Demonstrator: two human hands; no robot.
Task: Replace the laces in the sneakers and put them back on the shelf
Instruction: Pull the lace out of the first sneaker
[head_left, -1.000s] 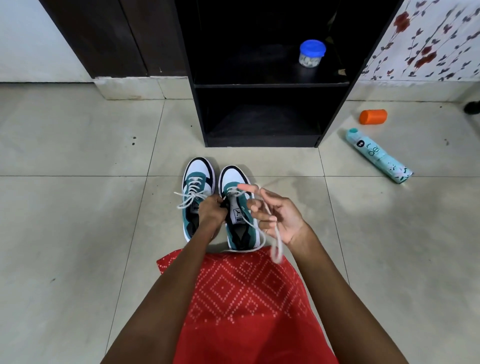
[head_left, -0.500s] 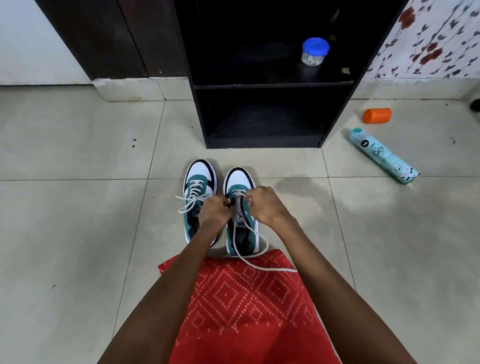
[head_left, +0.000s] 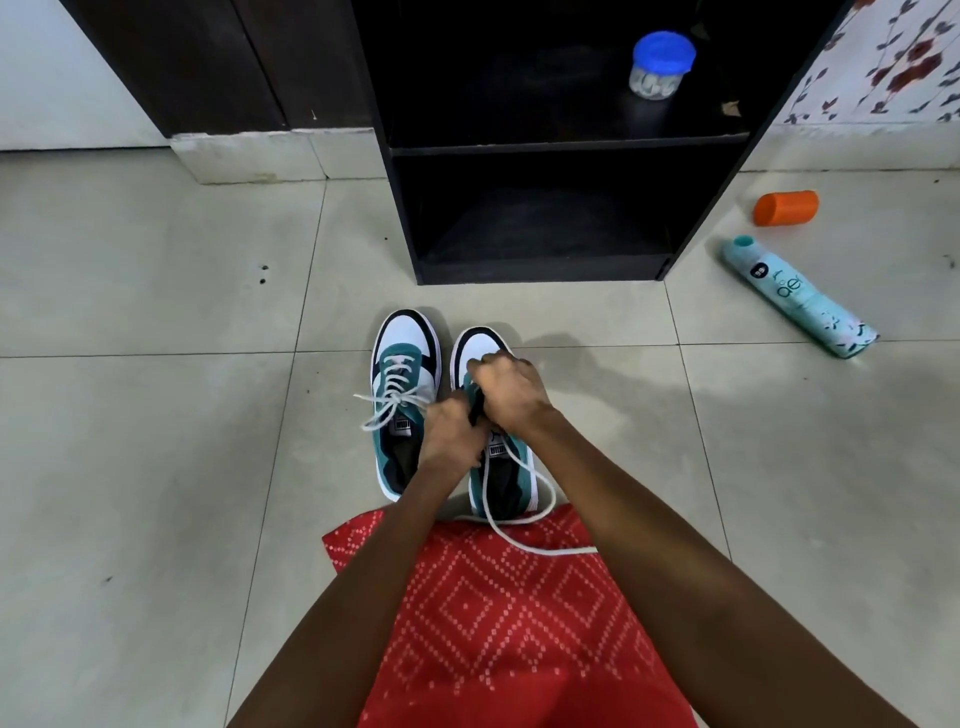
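The 2 sneakers sat side by side on the floor (head_left: 156, 441), just in front of the black shelf (head_left: 545, 149). The left sneaker (head_left: 406, 358) was already laced with a bow. Both hands were bunched on the right sneaker (head_left: 506, 470). The left hand (head_left: 449, 436) had its fingers curled at the tongue. The right hand (head_left: 508, 388) was curled tight on the white lace (head_left: 519, 538) at the front eyelets, and the loose end trailed back onto the red cloth (head_left: 493, 634).

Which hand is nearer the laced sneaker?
Left. The left hand grips the other sneaker right beside the laced sneaker; the right hand holds the lace over that sneaker's toe, farther off.
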